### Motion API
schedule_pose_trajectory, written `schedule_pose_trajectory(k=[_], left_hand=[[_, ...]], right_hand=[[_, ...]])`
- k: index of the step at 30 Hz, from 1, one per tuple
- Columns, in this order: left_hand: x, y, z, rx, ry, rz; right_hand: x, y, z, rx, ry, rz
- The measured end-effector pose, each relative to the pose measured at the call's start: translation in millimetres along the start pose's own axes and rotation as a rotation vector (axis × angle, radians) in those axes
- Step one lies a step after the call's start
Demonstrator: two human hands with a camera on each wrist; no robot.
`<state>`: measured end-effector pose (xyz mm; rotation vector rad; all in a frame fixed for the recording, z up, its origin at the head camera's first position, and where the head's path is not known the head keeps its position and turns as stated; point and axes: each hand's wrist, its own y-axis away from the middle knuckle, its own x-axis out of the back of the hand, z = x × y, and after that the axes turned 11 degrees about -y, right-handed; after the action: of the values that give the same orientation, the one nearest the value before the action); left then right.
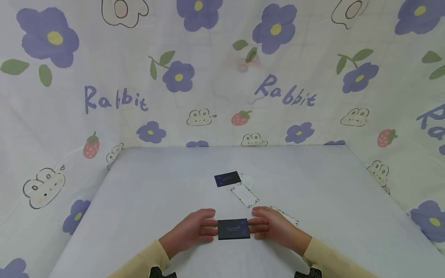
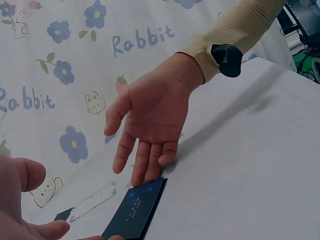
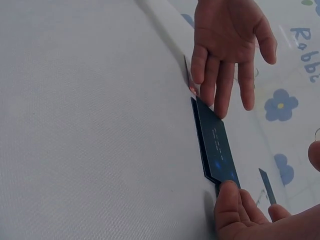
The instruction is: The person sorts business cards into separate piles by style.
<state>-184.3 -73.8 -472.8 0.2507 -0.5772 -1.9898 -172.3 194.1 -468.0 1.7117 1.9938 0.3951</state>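
Observation:
A small stack of dark blue printed cards (image 1: 233,229) lies between the two hands, its edges showing at least two layers in the right wrist view. My left hand (image 1: 192,231) has its fingertips right at the stack's left short edge, thumb raised apart. From the other side, my right hand (image 1: 278,231) brings its fingertips to the right short edge, its thumb also lifted away. Fingers of both hands are extended, palms facing each other.
Beyond the hands lie another dark card (image 1: 227,179) and a white card with a leafy border (image 1: 245,195). A pale card (image 1: 248,180) sits behind it. A further leafy-edged card (image 1: 286,216) is partly hidden by the right hand. Flower-printed cloth (image 1: 215,92) surrounds the white table (image 1: 156,185).

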Motion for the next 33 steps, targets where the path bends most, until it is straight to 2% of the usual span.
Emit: schedule_pose_trajectory(k=[14,24,33], left_hand=[[0.4,-0.1,0.9,0.008,-0.003,-0.032],[0.0,0.2,1.7,0.017,-0.007,-0.034],[2.7,3.0,2.3,-0.007,0.027,-0.040]], right_hand=[[-5.5,1.0,-1.4,-0.010,0.009,0.084],[-7.0,2.5,-0.6,-0.005,0.017,0.107],[-6.2,4.8,-0.9,0.010,0.011,0.099]])
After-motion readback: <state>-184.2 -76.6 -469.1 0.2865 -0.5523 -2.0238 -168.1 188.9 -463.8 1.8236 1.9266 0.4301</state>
